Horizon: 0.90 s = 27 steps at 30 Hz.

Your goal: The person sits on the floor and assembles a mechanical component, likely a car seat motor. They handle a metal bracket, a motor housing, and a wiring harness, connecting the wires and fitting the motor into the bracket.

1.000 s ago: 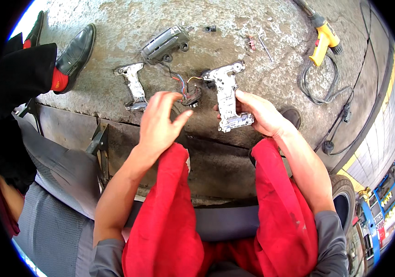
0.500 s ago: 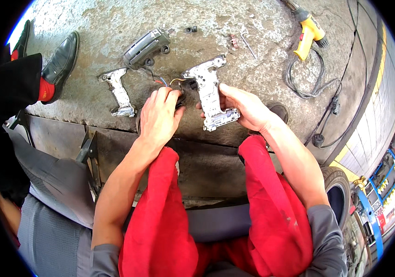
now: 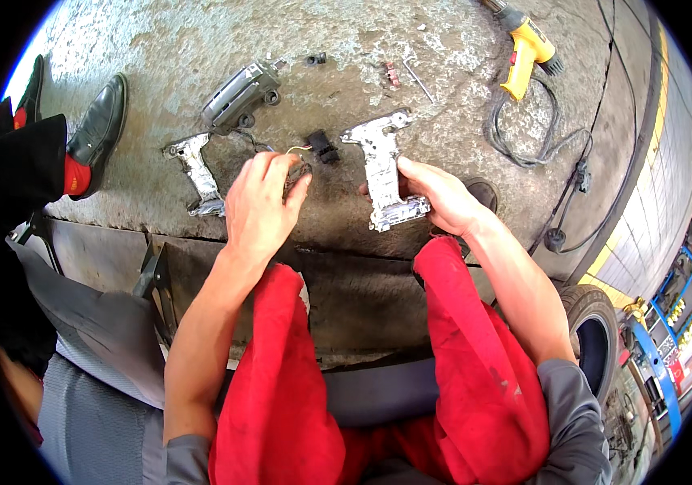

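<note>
Clock's centred between the knees, 12 straight ahead. Closest in are the stained red fabric trousers [image 3: 475, 347], with a black rubber tyre [image 3: 590, 297] out at 3. Right hand [image 3: 443, 198] sits at 1 o'clock, grip closed on a silvery-white, roughly I-shaped handle shell [image 3: 383, 162]: thumb on its right edge, fingers wrapped behind, tips poking out the far side. That puts the shell pretty much at 12. Left hand [image 3: 261, 202] is at 11, back of the hand up, fingers half curled, thumb a bit off from them, right at a small dark part with wires [image 3: 302, 171]. Honestly can't tell if that grip is pinching it or just touching. Just shy of 12 there's a black blocky piece [image 3: 323, 147], and a second silvery-white shell [image 3: 198, 171] lies between 10 and 11. Further out on the rough grey concrete floor [image 3: 443, 129]: someone's black leather shoe [image 3: 99, 121] near 10, a dark grey cylindrical housing [image 3: 241, 97] at 11, a small red piece [image 3: 393, 74] and a thin metal rod [image 3: 419, 81] just past 12, and a yellow gun-shaped power tool [image 3: 529, 52] at 1.
</note>
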### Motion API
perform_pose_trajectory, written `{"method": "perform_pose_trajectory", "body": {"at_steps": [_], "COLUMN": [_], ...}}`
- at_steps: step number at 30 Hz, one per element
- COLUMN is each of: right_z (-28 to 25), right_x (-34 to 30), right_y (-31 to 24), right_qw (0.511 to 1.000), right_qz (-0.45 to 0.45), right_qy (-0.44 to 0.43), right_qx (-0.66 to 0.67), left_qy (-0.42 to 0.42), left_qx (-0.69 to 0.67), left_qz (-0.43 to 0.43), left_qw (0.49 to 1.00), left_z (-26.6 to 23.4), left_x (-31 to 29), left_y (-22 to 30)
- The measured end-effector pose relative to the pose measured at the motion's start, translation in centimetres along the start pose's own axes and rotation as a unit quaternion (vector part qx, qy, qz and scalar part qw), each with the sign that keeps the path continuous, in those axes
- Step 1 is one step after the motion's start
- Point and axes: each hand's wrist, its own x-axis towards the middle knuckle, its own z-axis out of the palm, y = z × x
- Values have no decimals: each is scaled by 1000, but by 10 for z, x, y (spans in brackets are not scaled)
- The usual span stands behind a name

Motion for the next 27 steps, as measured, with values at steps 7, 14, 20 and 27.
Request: {"method": "perform_pose_trajectory", "body": {"at_steps": [7, 14, 20, 27], "right_z": [-16, -22, -35, -50], "right_x": [-13, -21, -27, -28], "right_y": [5, 2, 8, 9], "right_qw": [998, 997, 998, 995], "right_qz": [-17, -44, -47, -76], "right_qy": [47, 55, 42, 64], "right_qx": [31, 18, 27, 19], "left_qy": [-3, -19, -6, -2], "left_qx": [3, 27, 67, 77], "left_qz": [93, 101, 142, 82], "left_qw": [996, 994, 988, 994], "left_z": [12, 31, 33, 18], "left_x": [43, 62, 86, 55], "left_y": [28, 43, 43, 35]}}
